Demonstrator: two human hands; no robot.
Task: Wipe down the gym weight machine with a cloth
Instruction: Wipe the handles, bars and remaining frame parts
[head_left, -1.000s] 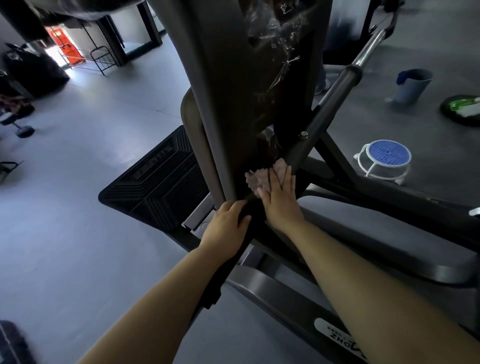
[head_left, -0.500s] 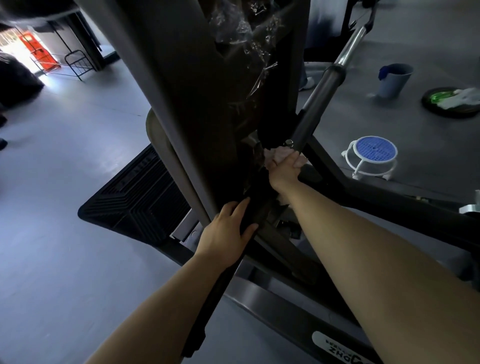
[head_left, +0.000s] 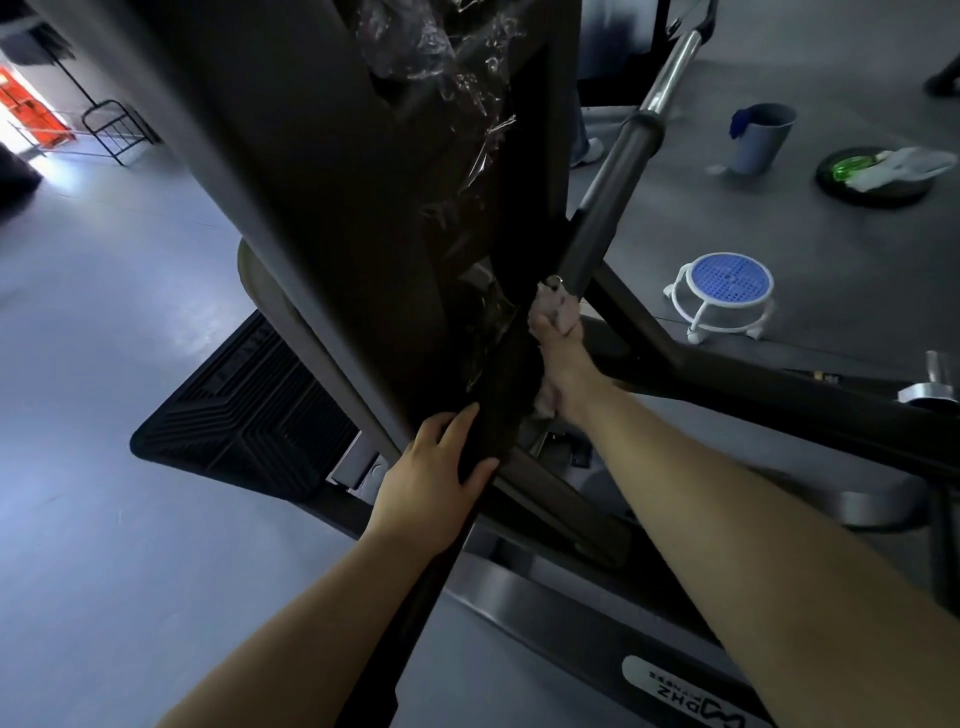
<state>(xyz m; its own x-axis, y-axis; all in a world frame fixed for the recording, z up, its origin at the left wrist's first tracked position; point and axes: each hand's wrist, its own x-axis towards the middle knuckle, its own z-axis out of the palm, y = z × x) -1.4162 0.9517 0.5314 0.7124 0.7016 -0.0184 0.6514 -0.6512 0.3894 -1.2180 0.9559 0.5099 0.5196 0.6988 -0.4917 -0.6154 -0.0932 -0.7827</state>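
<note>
One cloth (head_left: 557, 310), pale and crumpled, sits deep in the middle of the weight machine (head_left: 332, 156), pressed against the lower end of the black padded bar (head_left: 613, 197) where that bar meets the dark frame. The right hand (head_left: 563, 364) has its grip closed on the cloth, fingers curled round the wad; a second bit of pale fabric shows under the heel of that hand, beside the wrist. The left hand (head_left: 436, 478) rests lower down on a dark slanted frame member, its grip loosely wrapped around that member, thumb on one side and fingers laid over the other. Both forearms are bare.

Clear plastic wrap (head_left: 447, 67) clings to the upper part of the machine's dark column. The padded bar ends above in one chrome rod (head_left: 675, 67). A ribbed black footplate (head_left: 249, 410) lies on the floor at the left of the machine, and a grey base rail carries one white label (head_left: 685, 696).

On the grey floor (head_left: 104, 322) beyond the machine stand one low stool (head_left: 724, 296) with a blue perforated top and white legs, one blue bucket (head_left: 763, 137) with a dark blue cloth over its rim, and one black weight plate (head_left: 872, 176) holding a green object and a white rag. One black wire rack (head_left: 117, 130) stands far left near a bright doorway.
</note>
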